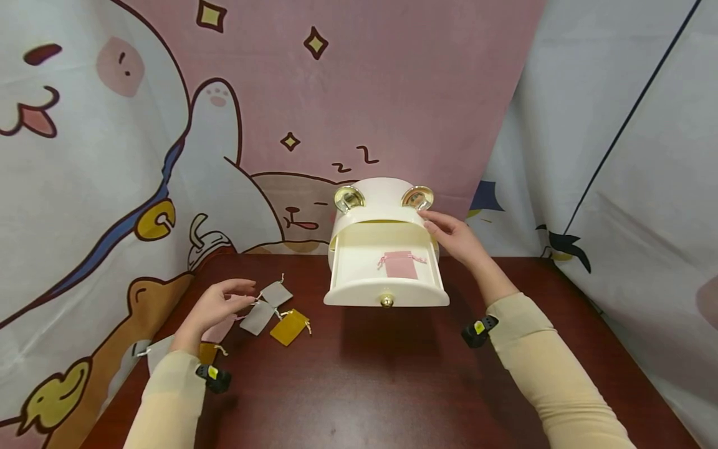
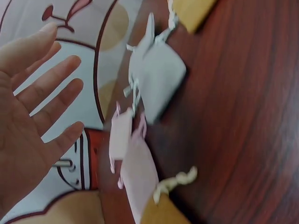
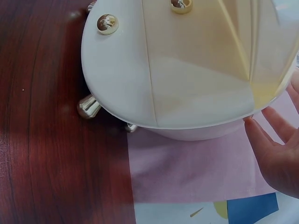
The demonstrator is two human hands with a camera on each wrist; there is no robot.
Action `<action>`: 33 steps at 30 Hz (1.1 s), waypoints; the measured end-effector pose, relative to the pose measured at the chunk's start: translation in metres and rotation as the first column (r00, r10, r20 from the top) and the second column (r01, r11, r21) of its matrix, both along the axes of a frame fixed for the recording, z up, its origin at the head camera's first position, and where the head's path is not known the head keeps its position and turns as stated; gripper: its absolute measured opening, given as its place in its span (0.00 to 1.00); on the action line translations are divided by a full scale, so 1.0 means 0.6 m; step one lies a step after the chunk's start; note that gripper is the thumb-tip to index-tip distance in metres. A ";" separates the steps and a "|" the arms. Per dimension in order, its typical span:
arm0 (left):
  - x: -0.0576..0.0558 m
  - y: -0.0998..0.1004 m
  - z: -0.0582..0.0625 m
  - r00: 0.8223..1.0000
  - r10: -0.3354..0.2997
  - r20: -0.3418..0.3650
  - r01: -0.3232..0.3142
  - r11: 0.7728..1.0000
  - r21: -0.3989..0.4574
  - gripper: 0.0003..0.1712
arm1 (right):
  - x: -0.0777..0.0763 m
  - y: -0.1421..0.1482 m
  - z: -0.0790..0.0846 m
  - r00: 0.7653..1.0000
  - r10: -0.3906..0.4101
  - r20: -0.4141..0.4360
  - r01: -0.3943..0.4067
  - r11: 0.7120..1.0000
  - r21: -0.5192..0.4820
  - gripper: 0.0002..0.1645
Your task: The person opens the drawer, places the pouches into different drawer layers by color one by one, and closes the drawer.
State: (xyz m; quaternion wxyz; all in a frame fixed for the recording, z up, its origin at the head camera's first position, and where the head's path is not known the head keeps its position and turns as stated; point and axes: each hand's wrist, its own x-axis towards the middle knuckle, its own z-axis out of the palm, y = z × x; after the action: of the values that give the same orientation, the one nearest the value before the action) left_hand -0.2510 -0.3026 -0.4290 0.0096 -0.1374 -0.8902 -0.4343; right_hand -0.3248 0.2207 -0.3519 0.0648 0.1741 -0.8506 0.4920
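Observation:
A white storage box (image 1: 384, 193) with two gold ears has its upper drawer (image 1: 387, 293) pulled out, and a pink drawstring pouch (image 1: 401, 264) lies inside. My right hand (image 1: 457, 237) touches the box's right edge below the ear; in the right wrist view its thumb (image 3: 259, 137) meets the rim, fingers extended. My left hand (image 1: 215, 308) is above the pouches on the left, its fingers spread and holding nothing in the left wrist view. Near it are grey pouches (image 2: 163, 77), pink pouches (image 2: 139, 175) and a mustard-yellow pouch (image 1: 289, 327).
The dark reddish-brown wooden table (image 1: 359, 399) runs beneath everything. A printed pink cloth (image 1: 404, 93) hangs directly behind the box, and white cloth (image 1: 645, 156) hangs at the right. Short metallic feet (image 3: 88, 107) hold the box off the table.

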 end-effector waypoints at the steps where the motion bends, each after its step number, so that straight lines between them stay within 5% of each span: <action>1: 0.001 -0.006 -0.002 1.000 0.005 0.018 -0.005 1.000 0.004 0.26 | 0.000 0.000 0.000 1.000 0.002 0.000 -0.002 1.000 0.002 0.28; 10: 0.005 -0.058 -0.033 0.990 0.077 0.121 -0.075 0.997 -0.024 0.34 | 0.006 0.002 0.010 0.998 0.030 0.046 -0.030 1.000 0.005 0.28; 20: 0.000 -0.083 -0.047 0.997 0.070 0.027 -0.066 0.988 -0.142 0.24 | 0.004 0.011 0.012 0.993 0.092 0.077 -0.095 0.995 0.024 0.29; 33: 0.000 -0.094 -0.070 0.971 0.145 0.189 -0.126 0.986 -0.109 0.26 | -0.004 0.023 0.009 0.982 0.163 0.096 -0.165 0.986 0.013 0.30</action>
State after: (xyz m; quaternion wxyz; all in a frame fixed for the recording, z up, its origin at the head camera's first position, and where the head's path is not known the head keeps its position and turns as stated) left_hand -0.2509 -0.3592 -0.4710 -0.0552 -0.0331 -0.9139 -0.4009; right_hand -0.3273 0.2345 -0.3468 -0.0181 0.2208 -0.8406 0.4942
